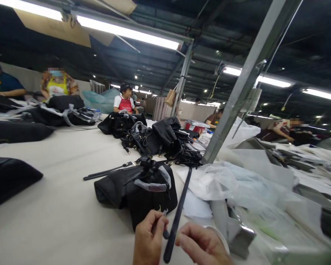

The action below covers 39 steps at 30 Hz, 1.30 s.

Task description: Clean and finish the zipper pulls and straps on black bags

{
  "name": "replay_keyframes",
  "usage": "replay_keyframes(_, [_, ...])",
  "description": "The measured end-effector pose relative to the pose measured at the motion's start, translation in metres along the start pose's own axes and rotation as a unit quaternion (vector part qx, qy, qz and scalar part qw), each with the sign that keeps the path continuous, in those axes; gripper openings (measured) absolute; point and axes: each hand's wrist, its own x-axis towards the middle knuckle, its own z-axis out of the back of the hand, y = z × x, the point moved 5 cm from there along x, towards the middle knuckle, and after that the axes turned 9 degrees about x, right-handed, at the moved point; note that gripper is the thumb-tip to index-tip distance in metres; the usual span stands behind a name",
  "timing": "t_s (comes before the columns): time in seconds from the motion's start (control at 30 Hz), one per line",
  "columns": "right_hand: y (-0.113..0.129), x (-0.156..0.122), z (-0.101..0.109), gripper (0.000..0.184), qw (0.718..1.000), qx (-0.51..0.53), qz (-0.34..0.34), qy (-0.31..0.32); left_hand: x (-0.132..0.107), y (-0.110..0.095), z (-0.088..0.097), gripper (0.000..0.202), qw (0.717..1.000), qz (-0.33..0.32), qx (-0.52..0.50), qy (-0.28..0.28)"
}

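Observation:
A black leather bag (118,187) lies on the table just beyond my hands, its handles partly wrapped in clear plastic. At the bag's near right corner, my left hand (149,237) is closed in a pinch. A small pale bit shows above its fingertips and a dark rounded end below them; what it grips is not clear. My right hand (202,244) is a little to the right, thumb and forefinger drawn together, with anything between them hidden. Between the two hands runs a long black strap (180,215), its rounded end pointing toward me.
More black bags (151,136) are heaped behind, and others lie at left, one dark bag (11,180) nearby. A metal post (237,92) rises right of the heap. Clear plastic sheets (253,191) and grey pieces cover the right side. Several people work farther back.

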Motion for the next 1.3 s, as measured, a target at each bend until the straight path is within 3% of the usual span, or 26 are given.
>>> replay_keyframes(0.1, [0.012, 0.023, -0.033, 0.034, 0.998, -0.043, 0.041, 0.008, -0.004, -0.004, 0.004, 0.019, 0.993, -0.093, 0.076, 0.005])
replay_keyframes(0.2, [0.006, 0.037, -0.034, 0.035, 0.990, -0.129, 0.035, -0.048, -0.006, -0.007, 0.010, 0.020, 0.984, -0.146, 0.106, -0.005])
replay_keyframes(0.3, [-0.001, 0.044, -0.030, 0.033, 0.983, -0.176, 0.013, -0.046, -0.007, -0.012, 0.014, 0.021, 0.977, -0.174, 0.122, -0.010])
replay_keyframes(0.43, [-0.003, 0.047, -0.028, 0.032, 0.982, -0.182, 0.005, -0.042, -0.008, -0.013, 0.011, 0.017, 0.981, -0.160, 0.111, -0.003])
replay_keyframes(0.57, [-0.003, 0.049, -0.030, 0.033, 0.983, -0.177, -0.004, -0.044, -0.009, -0.004, 0.013, 0.007, 0.992, -0.102, 0.055, -0.054])
replay_keyframes(0.63, [-0.002, 0.050, -0.030, 0.033, 0.983, -0.176, -0.006, -0.043, -0.009, -0.004, 0.014, 0.011, 0.990, -0.118, 0.060, -0.055])
replay_keyframes(0.73, [0.000, 0.050, -0.030, 0.030, 0.984, -0.172, -0.006, -0.043, -0.008, -0.009, 0.015, 0.014, 0.984, -0.154, 0.086, -0.012])
replay_keyframes(0.8, [0.001, 0.050, -0.029, 0.030, 0.986, -0.162, -0.003, -0.034, -0.005, -0.010, 0.018, 0.013, 0.991, -0.116, 0.065, -0.006])
replay_keyframes(0.9, [-0.004, 0.049, -0.029, 0.027, 0.995, -0.101, -0.016, 0.000, -0.002, -0.001, 0.017, 0.021, 0.999, 0.025, -0.044, 0.015])
replay_keyframes(1.03, [-0.017, 0.050, -0.027, 0.022, 0.998, -0.032, -0.039, 0.022, -0.003, 0.012, 0.008, 0.041, 0.966, 0.176, -0.164, 0.098])
replay_keyframes(1.17, [-0.028, 0.051, -0.031, 0.033, 0.996, 0.027, -0.064, 0.053, -0.003, 0.021, 0.007, 0.051, 0.944, 0.234, -0.209, 0.099])
replay_keyframes(1.3, [-0.041, 0.052, -0.039, 0.038, 0.990, 0.090, -0.095, 0.054, -0.002, 0.032, 0.004, 0.050, 0.938, 0.234, -0.252, 0.045])
